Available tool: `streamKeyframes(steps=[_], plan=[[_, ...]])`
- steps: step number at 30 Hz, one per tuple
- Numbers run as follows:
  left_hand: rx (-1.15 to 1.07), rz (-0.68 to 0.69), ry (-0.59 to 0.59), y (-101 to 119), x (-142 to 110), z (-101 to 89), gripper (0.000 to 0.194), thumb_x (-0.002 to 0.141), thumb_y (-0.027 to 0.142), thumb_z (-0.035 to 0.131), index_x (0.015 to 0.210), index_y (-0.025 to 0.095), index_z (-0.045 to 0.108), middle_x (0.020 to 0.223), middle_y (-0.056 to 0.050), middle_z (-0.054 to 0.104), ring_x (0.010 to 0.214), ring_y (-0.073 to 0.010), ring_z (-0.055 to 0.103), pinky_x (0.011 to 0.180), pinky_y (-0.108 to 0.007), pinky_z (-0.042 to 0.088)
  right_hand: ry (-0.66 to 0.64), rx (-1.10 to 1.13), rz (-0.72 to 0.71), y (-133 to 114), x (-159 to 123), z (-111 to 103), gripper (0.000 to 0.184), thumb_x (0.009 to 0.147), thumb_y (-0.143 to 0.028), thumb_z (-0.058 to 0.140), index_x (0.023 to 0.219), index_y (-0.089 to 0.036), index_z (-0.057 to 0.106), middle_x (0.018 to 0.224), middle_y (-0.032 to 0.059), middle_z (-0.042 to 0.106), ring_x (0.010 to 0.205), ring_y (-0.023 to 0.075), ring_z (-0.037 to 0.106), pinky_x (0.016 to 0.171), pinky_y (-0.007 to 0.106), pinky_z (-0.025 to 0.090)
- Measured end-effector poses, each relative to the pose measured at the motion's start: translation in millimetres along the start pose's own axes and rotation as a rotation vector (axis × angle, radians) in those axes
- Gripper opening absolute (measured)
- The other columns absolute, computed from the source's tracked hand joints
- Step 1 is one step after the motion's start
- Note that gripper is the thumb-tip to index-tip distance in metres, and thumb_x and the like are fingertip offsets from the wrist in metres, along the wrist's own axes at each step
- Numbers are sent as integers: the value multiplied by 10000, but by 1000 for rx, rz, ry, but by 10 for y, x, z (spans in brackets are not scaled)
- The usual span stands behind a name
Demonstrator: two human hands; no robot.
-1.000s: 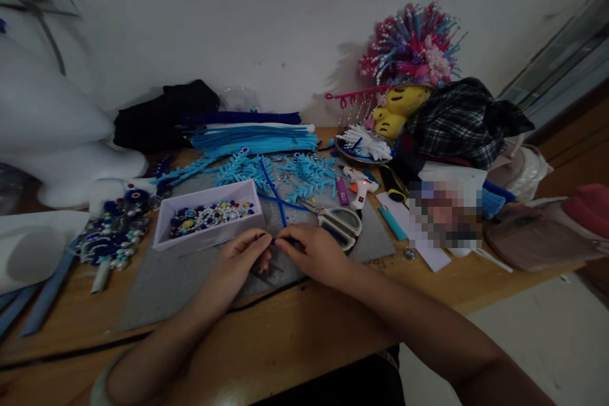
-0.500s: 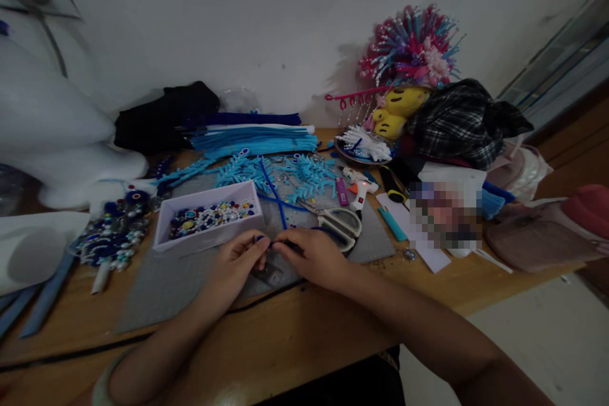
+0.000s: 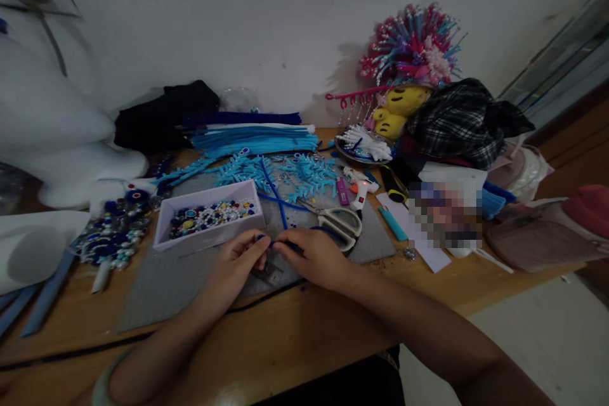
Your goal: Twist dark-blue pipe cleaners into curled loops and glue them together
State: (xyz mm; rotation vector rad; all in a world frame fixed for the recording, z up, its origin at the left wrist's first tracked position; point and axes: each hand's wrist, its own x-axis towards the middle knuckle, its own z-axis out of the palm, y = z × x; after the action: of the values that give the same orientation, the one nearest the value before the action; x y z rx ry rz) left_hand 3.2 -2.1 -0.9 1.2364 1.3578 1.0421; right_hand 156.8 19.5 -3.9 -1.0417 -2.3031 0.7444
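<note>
My left hand (image 3: pixel 235 266) and my right hand (image 3: pixel 316 257) meet over a grey felt mat (image 3: pixel 157 292) on the wooden table. Both pinch the near end of a dark blue pipe cleaner (image 3: pixel 276 200) that runs away from me across the mat. Just behind my left hand stands a white box of mixed beads (image 3: pixel 209 216). Scissors with pale handles (image 3: pixel 335 219) lie right behind my right hand. Whether a bead sits between the fingertips is too small to tell.
Light blue pipe-cleaner shapes (image 3: pixel 285 174) and a bundle of blue and white pipe cleaners (image 3: pixel 252 136) lie further back. A glue gun (image 3: pixel 361 187), a beaded ornament (image 3: pixel 111 235) at left, and a plaid cloth (image 3: pixel 464 117) and spiky headpiece (image 3: pixel 413 44) at right crowd the table.
Both hands stay at the same spot; the left fingers have curled slightly tighter toward the right hand's fingertips.
</note>
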Motion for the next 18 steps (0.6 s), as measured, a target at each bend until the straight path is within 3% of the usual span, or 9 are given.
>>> streamKeyframes(steps=[5,9,11,14,18], plan=[[6,7,0,-15,8,-3,229,674,366,518,526,194,485,433,55,448,439,-93,428,457,-213,366,-22,-44,-28,-13,18,26,261,873,-319,373,871,-178,592,760,20,635,690,108,555,615,208,362],[-3,5,30,8,5,-19,226,676,366,525,532,196,486,442,55,459,450,-95,430,470,-213,366,85,-202,-56,20,5,-297,307,882,-350,344,888,-169,593,855,47,635,812,140,539,731,241,355],[-17,3,39,14,8,-33,227,680,366,524,534,195,485,449,56,461,450,-95,425,474,-215,365,172,-421,108,104,-76,-624,356,901,-305,271,873,-176,601,837,63,623,826,168,521,749,284,335],[-41,4,27,-1,21,-52,231,682,364,521,532,193,482,453,57,454,443,-89,416,469,-212,355,273,-875,492,304,-321,-1150,368,886,-269,259,889,-152,608,790,122,606,852,252,490,720,360,303],[-30,21,16,-37,43,-67,243,683,366,519,517,196,466,447,56,445,437,-91,411,464,-215,351,236,-1155,785,575,-717,-1565,425,885,-269,228,859,-83,610,727,182,602,811,296,502,668,392,292]])
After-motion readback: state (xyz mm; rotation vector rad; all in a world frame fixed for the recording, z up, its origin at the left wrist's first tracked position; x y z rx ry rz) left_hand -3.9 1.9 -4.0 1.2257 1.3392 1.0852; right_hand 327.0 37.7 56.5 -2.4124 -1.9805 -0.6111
